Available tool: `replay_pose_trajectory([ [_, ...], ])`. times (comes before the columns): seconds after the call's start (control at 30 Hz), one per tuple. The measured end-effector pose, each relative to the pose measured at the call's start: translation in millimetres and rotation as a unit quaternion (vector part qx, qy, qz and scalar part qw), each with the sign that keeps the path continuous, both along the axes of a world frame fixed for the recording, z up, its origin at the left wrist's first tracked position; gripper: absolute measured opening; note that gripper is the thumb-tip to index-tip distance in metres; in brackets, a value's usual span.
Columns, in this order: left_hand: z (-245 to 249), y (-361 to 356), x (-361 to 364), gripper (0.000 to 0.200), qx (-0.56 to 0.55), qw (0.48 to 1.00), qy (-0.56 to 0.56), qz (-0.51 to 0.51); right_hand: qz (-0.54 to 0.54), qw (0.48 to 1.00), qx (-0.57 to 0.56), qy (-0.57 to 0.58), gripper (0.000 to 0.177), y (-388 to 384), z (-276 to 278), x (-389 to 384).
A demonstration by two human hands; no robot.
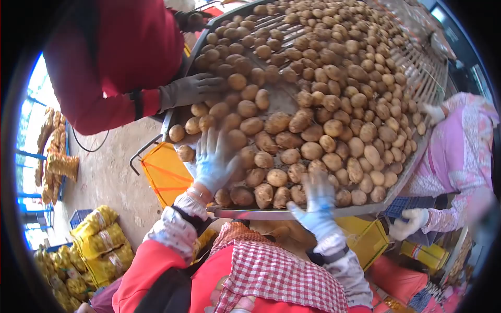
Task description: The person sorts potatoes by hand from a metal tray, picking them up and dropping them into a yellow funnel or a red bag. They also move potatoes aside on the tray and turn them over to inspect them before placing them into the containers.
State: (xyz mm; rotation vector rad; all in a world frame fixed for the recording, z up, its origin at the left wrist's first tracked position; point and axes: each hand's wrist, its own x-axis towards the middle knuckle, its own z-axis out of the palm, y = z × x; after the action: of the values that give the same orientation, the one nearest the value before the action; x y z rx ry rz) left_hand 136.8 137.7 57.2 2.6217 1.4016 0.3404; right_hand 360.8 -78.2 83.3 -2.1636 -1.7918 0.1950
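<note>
Many brown potatoes [311, 151] lie loose over a metal sorting table [292, 213] with a raised rim. My left hand [213, 159], in a pale blue and white glove, reaches over the rim at the table's left corner. Its fingers are stretched out beside the potatoes there, slightly smeared by motion. Over the front rim comes my right hand [316, 204], gloved alike, with the thumb held away from the fingers. The fingertips are blurred against the front row of potatoes. Neither hand appears to grip a potato.
Another person's grey-gloved hand [193, 91] rests by potatoes on the left. At right, a person in a pink sleeve has one white-gloved hand [409, 223] below the rim. A yellow-orange bag [166, 175] hangs at the left corner. Filled yellow net sacks [104, 237] are stacked lower left.
</note>
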Motion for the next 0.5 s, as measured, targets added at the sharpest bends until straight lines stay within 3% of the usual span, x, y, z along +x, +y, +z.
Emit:
replay_pose_trajectory([
  [0.03, 0.1, 9.5, 6.6, 0.087, 0.006, 0.999, -0.029, 0.014, 0.056, 0.997, -0.052, 0.002, 0.089, 20.2, -1.7, -9.6],
  [0.17, -13.9, 31.4, 4.3, 0.085, 0.01, 0.992, -0.127, 0.024, 0.113, 0.988, -0.102, -0.04, 0.091, 71.4, -4.7, -10.6],
  [0.23, -6.7, 21.6, -17.8, 0.083, -0.08, 0.982, -0.108, -0.135, 0.044, 0.989, -0.021, -0.142, 0.088, 83.0, -16.6, 10.4],
  [0.27, -5.1, 17.2, -35.3, 0.079, -0.063, 0.968, -0.115, -0.215, -0.01, 0.993, -0.004, -0.12, 0.083, 83.7, -21.0, 14.7],
  [0.3, 15.1, 5.6, -47.3, 0.075, -0.156, 0.957, -0.11, -0.219, -0.005, 0.992, -0.005, -0.123, 0.083, 83.9, -18.8, 9.0],
  [0.37, 12.6, 8.7, -70.5, 0.068, -0.214, 0.93, -0.187, -0.234, 0.071, 0.989, -0.077, -0.1, 0.07, 74.7, -8.6, -6.9],
  [0.43, 9.9, 19.7, -81.1, 0.062, -0.061, 0.964, -0.21, -0.151, 0.116, 0.992, -0.036, -0.03, 0.043, 76.5, 13.3, -23.2],
  [0.47, 6.7, 19.8, -77.2, 0.062, -0.003, 0.975, -0.214, -0.052, 0.111, 0.994, -0.008, -0.003, 0.038, 85.8, 11.2, -21.3],
  [0.5, 5.1, 17.3, -71.0, 0.062, -0.005, 0.975, -0.216, -0.046, 0.105, 0.994, 0.02, 0.025, 0.033, 99.9, 9.2, -19.1],
])
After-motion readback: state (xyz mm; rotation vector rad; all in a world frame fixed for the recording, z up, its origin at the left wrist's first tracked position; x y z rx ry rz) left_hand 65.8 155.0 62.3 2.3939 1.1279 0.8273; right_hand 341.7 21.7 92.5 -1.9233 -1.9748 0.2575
